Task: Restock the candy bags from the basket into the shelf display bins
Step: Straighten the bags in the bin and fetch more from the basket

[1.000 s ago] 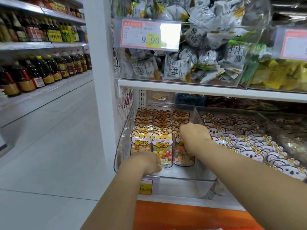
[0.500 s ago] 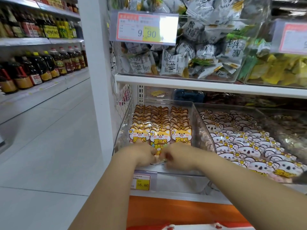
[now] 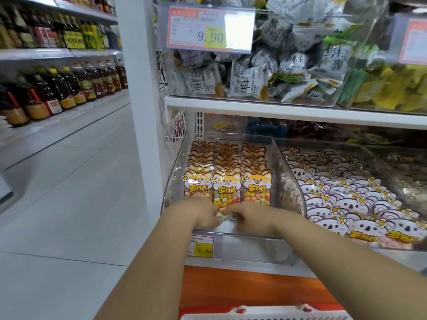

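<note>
Two hands — left, right — curled (on candy bag)

Supermarket aisle. Left: long shelves with rows of oil bottles. Right: white shelf unit, clear bins packed with identical candy bags. Price tags on bin fronts: 9.90 above, 16.80 below. Pale tiled floor between. Red basket rim near.
</note>
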